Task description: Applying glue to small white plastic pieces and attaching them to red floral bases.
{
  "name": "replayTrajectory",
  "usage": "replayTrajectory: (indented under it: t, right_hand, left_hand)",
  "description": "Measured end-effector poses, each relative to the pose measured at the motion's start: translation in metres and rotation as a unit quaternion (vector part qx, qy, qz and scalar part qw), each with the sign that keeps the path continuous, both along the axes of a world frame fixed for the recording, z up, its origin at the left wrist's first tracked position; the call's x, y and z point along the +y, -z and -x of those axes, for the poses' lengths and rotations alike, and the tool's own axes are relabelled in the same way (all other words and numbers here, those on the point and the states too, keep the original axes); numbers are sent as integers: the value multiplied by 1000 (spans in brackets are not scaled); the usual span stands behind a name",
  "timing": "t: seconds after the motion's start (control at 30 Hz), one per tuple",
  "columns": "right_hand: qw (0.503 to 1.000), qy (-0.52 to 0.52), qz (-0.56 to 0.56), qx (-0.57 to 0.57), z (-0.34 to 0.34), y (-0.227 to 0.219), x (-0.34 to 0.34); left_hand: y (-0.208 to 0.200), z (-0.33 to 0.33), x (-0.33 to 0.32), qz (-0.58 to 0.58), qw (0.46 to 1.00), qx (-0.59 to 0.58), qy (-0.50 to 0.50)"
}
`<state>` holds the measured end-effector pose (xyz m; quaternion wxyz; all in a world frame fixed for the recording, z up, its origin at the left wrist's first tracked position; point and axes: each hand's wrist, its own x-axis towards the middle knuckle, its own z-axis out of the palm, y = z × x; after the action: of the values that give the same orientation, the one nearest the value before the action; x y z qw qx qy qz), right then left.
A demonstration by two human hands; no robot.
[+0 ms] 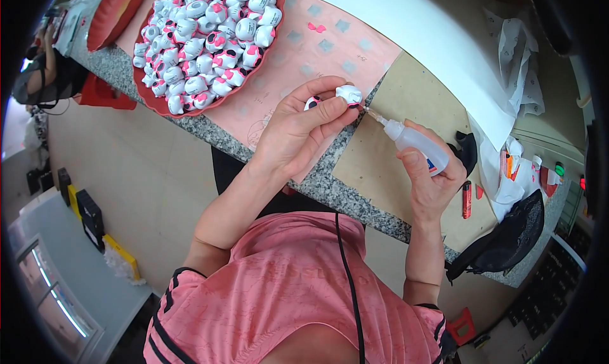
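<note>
My left hand (297,126) is closed, pinching a small white figurine (349,95) with pink and black parts between thumb and fingers. Another white and pink piece (313,103) shows in the same hand, partly hidden by the fingers. My right hand (432,174) wraps round a translucent squeeze glue bottle (419,145), tilted so its thin nozzle points up and left. The nozzle tip (367,109) is right by the figurine's lower edge; whether it touches I cannot tell. To the left, a scalloped red basin (144,94) is heaped with similar white, pink and black figurines (212,44).
On the granite counter (330,185) lie a pink sheet (254,107) with a small pink bow (316,27) and a brown board (380,164). A red lighter (467,199), black cloth (507,234) and crumpled white paper (507,189) are at right. A second red basin (117,15) stands far left.
</note>
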<state>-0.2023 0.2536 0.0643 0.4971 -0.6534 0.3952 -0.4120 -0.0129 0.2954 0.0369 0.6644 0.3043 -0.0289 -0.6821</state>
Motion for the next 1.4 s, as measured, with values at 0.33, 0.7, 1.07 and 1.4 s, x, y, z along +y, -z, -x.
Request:
replayTrajectory:
  t: [0.33, 0.7, 1.07, 1.4]
  right_hand:
    - [1000, 0, 6, -3, -1, 0, -2]
    - [1000, 12, 12, 7, 3, -1, -2]
    - [995, 72, -66, -34, 15, -2, -13]
    - [995, 93, -24, 31, 5, 36, -42]
  left_hand:
    - [0, 1, -1, -8, 1000, 11, 15]
    - [0, 0, 0, -21, 1000, 18, 14]
    - [-7, -1, 1, -16, 999, -19, 27]
    - [-5, -15, 23, 9, 995, -97, 25]
